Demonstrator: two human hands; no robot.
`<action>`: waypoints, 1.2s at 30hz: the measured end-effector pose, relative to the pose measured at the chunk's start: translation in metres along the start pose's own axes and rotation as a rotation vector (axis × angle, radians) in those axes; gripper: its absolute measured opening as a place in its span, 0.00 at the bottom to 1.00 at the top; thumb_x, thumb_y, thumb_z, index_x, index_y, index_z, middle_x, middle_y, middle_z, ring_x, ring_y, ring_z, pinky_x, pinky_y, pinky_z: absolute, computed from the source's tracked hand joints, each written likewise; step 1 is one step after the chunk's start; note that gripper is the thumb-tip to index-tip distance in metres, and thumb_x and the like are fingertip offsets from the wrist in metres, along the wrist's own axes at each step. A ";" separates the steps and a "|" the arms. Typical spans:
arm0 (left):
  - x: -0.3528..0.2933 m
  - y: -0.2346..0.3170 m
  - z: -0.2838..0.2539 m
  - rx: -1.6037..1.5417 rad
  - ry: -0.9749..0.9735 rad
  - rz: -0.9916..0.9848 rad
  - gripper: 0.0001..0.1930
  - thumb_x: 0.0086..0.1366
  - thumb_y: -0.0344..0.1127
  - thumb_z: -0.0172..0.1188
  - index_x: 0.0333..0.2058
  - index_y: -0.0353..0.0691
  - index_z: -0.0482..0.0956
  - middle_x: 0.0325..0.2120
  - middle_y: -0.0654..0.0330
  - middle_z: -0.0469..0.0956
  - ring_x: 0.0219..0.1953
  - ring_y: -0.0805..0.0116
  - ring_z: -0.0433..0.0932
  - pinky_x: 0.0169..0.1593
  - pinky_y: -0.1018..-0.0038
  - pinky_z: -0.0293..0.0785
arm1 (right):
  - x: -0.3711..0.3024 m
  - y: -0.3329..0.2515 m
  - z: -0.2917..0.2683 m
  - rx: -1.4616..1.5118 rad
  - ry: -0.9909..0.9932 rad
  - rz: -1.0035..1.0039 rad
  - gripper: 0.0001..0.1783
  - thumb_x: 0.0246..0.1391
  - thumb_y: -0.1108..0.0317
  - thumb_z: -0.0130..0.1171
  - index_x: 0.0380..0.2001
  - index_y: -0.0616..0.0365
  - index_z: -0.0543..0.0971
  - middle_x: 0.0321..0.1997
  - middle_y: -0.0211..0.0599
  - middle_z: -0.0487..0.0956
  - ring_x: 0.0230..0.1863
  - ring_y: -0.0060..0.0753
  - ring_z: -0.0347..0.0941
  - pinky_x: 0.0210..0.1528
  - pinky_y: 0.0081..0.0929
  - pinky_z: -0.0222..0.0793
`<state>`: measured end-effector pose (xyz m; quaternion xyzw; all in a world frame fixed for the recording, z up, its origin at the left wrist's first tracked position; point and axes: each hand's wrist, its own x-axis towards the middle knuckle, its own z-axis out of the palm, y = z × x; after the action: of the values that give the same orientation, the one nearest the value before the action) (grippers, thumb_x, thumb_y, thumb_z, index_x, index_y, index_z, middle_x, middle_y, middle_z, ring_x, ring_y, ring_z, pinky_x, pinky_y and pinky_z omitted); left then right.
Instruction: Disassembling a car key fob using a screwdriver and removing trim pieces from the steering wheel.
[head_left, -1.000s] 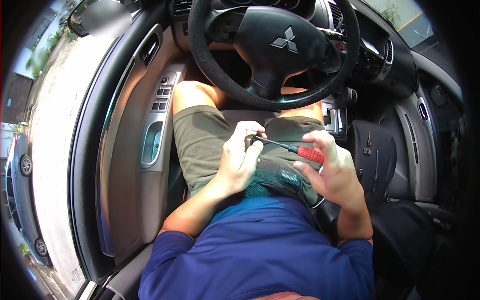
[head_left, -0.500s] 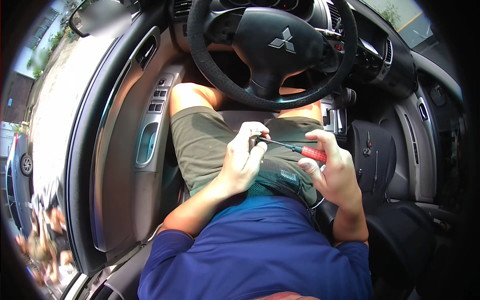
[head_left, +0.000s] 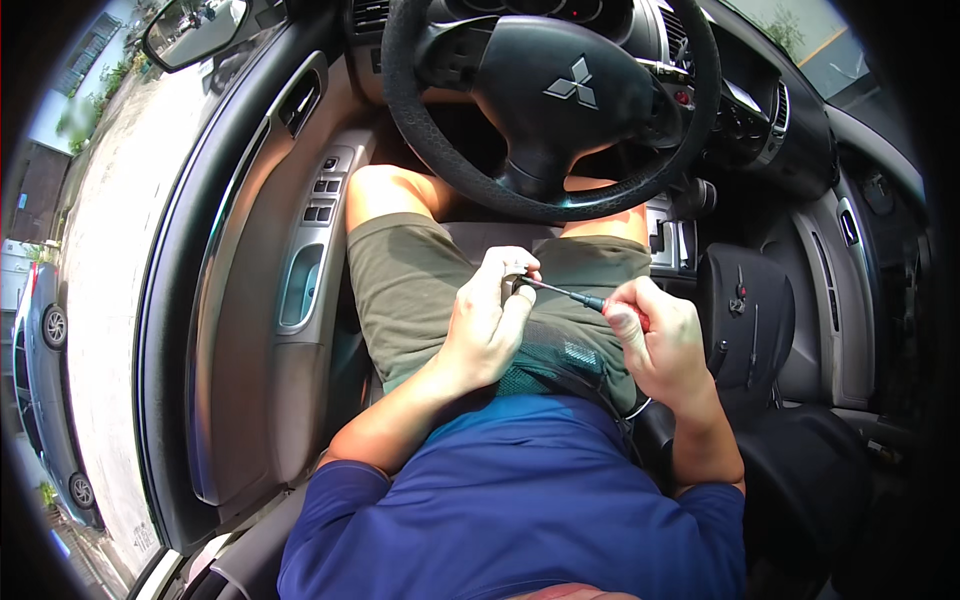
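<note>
Two-handed hold: my right hand [head_left: 662, 337] has curled tighter round the screwdriver [head_left: 592, 301], likely steadier; left hand [head_left: 485, 322] pinches a small part [head_left: 514, 270].

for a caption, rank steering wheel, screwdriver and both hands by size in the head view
1. Steering wheel
2. Left hand and right hand: too alike to rank
3. Screwdriver, handle mostly hidden

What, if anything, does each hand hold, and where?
The right hand holds the screwdriver by its handle; the left hand pinches a small object at the screwdriver's tip, its gripped part hidden.
</note>
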<state>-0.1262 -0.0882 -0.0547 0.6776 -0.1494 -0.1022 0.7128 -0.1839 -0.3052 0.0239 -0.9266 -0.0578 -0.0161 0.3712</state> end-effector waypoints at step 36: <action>0.004 -0.016 -0.006 0.517 -0.143 0.366 0.19 0.62 0.16 0.54 0.52 0.35 0.74 0.40 0.49 0.78 0.41 0.54 0.83 0.47 0.66 0.79 | -0.009 0.029 0.025 0.637 -0.190 0.331 0.20 0.75 0.60 0.52 0.36 0.64 0.84 0.18 0.18 0.67 0.22 0.11 0.59 0.25 0.22 0.57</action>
<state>-0.1195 -0.0852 -0.0702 0.7892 -0.3395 0.0219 0.5113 -0.1895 -0.3095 -0.0153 -0.7587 0.0565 0.1490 0.6317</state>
